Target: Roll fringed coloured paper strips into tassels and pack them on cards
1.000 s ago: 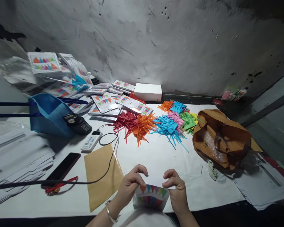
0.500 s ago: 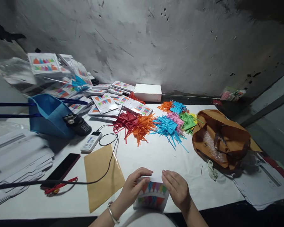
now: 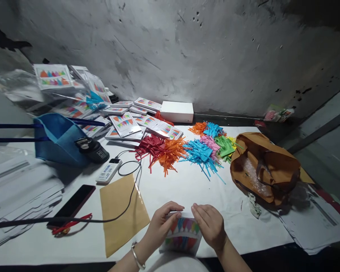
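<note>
Both hands have drawn their fingers in along the top edge of a printed packet (image 3: 184,236) since the earliest head frame, where they stood with curled fingers spread apart; against the middle frame I note only a slight shift.

Head camera, as I see it from my remote station: the packet is at the near edge of the white table (image 3: 172,189), directly before the person's torso, its face of coloured tassels toward the camera. The person's left hand (image 3: 161,223), a silver bangle (image 3: 136,258) at its wrist, pinches the upper left corner, thumb in front. The right hand (image 3: 211,228) lays its extended fingers over the upper right corner; its thumb is hidden, so I cannot tell how firmly it grips. The two hands remain apart, with a white strip of the packet's top showing between their fingertips.

Beyond, I observe loose tassels in red (image 3: 150,145), orange (image 3: 171,151) and blue (image 3: 200,151), with pink and green bunches beside them. Left of these lies a heap of printed packs (image 3: 126,124); right, an open brown bag (image 3: 277,151). Beside the left forearm lies a tan sheet (image 3: 123,223), crossed by a black cable (image 3: 85,220), with a phone (image 3: 76,202) farther left.
</note>
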Motion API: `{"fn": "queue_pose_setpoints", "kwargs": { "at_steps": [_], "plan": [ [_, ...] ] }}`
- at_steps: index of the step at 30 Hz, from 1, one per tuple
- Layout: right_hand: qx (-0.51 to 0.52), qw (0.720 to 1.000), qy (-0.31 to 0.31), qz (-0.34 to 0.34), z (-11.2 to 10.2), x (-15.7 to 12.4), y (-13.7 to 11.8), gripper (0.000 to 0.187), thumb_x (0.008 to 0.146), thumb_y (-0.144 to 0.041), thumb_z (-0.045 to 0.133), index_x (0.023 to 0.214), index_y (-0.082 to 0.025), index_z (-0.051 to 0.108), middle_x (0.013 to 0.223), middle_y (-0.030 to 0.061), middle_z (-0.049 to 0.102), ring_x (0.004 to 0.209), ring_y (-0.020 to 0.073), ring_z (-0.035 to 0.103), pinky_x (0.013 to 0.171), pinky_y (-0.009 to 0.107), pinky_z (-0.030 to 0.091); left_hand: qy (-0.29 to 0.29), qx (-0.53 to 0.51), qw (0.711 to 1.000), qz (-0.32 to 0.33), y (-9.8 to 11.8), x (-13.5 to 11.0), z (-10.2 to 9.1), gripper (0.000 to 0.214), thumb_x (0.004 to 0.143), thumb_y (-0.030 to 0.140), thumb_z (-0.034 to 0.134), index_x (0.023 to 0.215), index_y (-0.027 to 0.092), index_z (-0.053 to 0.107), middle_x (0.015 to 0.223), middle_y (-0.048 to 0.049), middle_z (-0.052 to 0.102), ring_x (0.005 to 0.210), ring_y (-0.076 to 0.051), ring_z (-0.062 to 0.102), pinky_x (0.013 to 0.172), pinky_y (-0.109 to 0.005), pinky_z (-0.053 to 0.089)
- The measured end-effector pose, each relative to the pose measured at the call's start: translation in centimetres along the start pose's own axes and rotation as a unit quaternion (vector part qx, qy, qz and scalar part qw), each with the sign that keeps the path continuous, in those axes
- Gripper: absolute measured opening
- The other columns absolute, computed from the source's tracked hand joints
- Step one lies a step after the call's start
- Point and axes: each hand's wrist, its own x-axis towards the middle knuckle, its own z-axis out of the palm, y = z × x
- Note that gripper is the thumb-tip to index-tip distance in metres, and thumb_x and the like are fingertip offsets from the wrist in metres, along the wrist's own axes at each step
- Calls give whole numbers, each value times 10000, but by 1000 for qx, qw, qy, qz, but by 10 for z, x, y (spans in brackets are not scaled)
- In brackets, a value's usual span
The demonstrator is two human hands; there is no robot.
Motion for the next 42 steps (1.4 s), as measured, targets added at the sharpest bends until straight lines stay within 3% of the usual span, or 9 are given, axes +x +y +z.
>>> {"fn": "queue_pose_setpoints", "kwargs": {
  "at_steps": [4, 9, 12, 15, 20, 24, 28, 36, 42],
  "plan": [
    [56, 997, -25, 47, 0, -3, 4, 374, 927, -212, 505, 1297, -166, 530, 1193, 138, 643, 1067, 263, 595, 880, 485, 488, 33, -12, 999, -18, -5, -1, -2, 184, 873, 331, 572, 932, 198, 684, 971, -68, 685, 946, -213, 616, 817, -308, 492],
    [235, 951, 8, 199, -2, 0, 0, 336, 927, -136, 478, 1218, -262, 588, 1044, 76, 655, 966, 194, 603, 784, 360, 533, 28, -26, 999, -28, -4, 0, -5, 194, 857, 349, 590, 911, 190, 689, 966, -75, 691, 953, -222, 616, 817, -314, 496],
    [295, 926, 22, 234, -4, 3, -2, 327, 923, -113, 465, 1160, -275, 622, 950, 56, 636, 887, 177, 599, 694, 311, 534, 18, -39, 999, -27, -3, 0, -4, 182, 857, 343, 593, 897, 194, 689, 976, -76, 691, 957, -224, 617, 814, -315, 499],
    [250, 946, 14, 207, -9, 10, -3, 310, 912, -109, 486, 1144, -257, 629, 902, 51, 642, 845, 179, 593, 715, 332, 520, 22, -32, 999, -17, -3, -1, -3, 180, 864, 336, 585, 911, 195, 686, 970, -77, 689, 955, -225, 616, 822, -323, 498],
    [144, 979, -112, 95, -24, 35, -7, 300, 934, -167, 481, 1212, -188, 593, 954, 92, 687, 844, 198, 613, 737, 349, 498, -24, -33, 999, -2, 1, -1, 0, 182, 881, 327, 563, 962, 202, 668, 984, -69, 673, 943, -215, 615, 837, -322, 503],
    [226, 948, -185, 125, -33, 52, -4, 276, 965, -229, 438, 1160, -204, 633, 927, 60, 708, 792, 160, 646, 686, 262, 502, -29, -55, 998, -14, 3, -3, 6, 354, 825, 369, 638, 1146, 236, 567, 1076, -70, 631, 1009, -227, 588, 819, -313, 516],
    [302, 908, -235, 172, -38, 60, 3, 243, 961, -251, 466, 1059, -257, 689, 847, 5, 715, 740, 120, 653, 679, 208, 492, 39, -58, 998, -10, 2, -5, 16, 493, 843, 384, 611, 1277, 263, 410, 985, -50, 600, 897, -194, 594, 732, -298, 528],
    [290, 909, -262, 147, -42, 58, 13, 261, 950, -240, 477, 1124, -277, 667, 954, 19, 714, 812, 135, 664, 721, 215, 505, 7, -67, 997, 26, 3, -17, 18, 537, 875, 324, 570, 1358, 282, 340, 1184, -95, 515, 850, -157, 571, 771, -307, 494],
    [314, 902, -258, 147, -43, 59, 10, 249, 945, -255, 490, 1102, -277, 682, 912, 19, 718, 777, 131, 665, 698, 209, 507, 55, -67, 996, -17, 6, -15, 21, 499, 881, 395, 553, 1329, 252, 387, 1066, -80, 572, 934, -195, 570, 781, -307, 492]
  ]
}}
